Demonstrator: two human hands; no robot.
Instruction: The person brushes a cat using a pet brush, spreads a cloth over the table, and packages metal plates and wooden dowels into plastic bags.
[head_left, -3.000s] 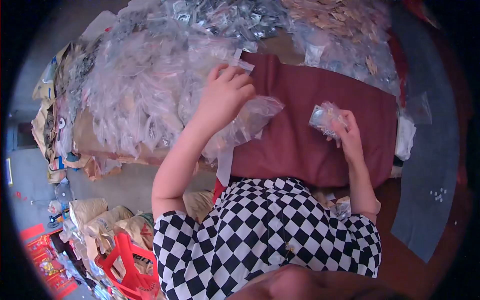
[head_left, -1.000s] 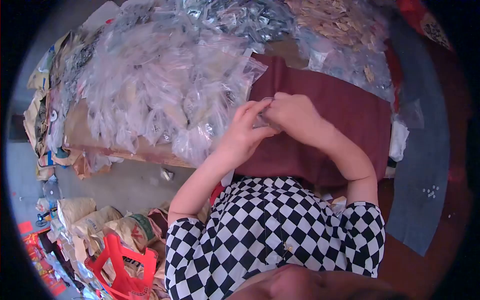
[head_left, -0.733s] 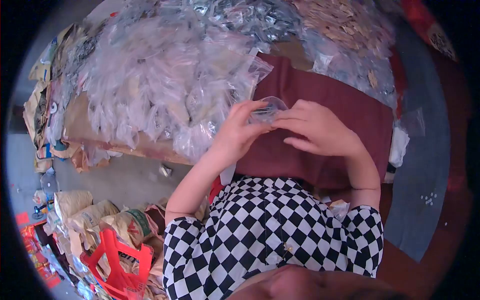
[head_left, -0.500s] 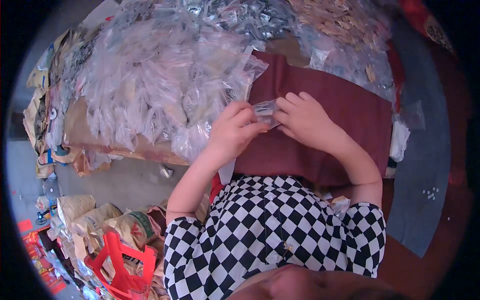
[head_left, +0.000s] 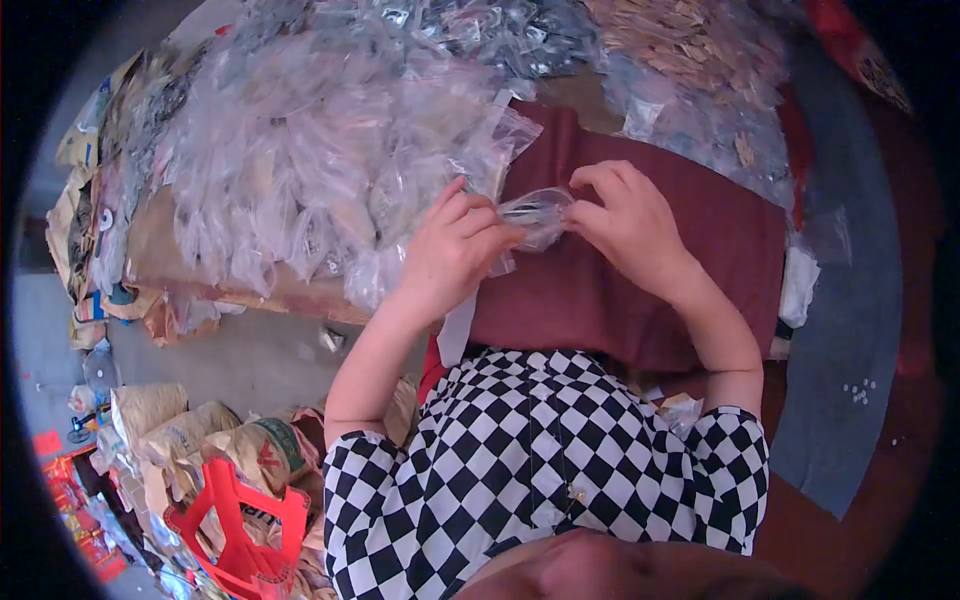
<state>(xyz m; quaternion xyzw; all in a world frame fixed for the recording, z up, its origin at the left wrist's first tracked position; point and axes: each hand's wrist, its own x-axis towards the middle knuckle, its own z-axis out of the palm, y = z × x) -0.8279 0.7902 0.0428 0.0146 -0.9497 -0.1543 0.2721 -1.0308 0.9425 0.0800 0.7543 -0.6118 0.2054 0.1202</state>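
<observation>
A small clear plastic bag (head_left: 541, 216) is stretched between my two hands, above a dark red sheet (head_left: 660, 240) on the table. My left hand (head_left: 452, 240) pinches the bag's left end between thumb and fingers. At its right end, my right hand (head_left: 625, 215) grips the edge with thumb and index finger. Something darker shows inside the bag, too small to make out. Just left of my left hand lies a big heap of clear plastic bags (head_left: 290, 160).
Small packets (head_left: 500, 35) are piled at the back, with brown pieces (head_left: 690, 45) at the back right. A grey strip of cloth (head_left: 845, 300) lies at the right. On the floor at lower left are a red plastic stool (head_left: 240, 540) and several sacks (head_left: 265, 455).
My hands have moved slightly apart, the left one a little to the left and the right one up and to the right. The bag between them looks wider and more opened out.
</observation>
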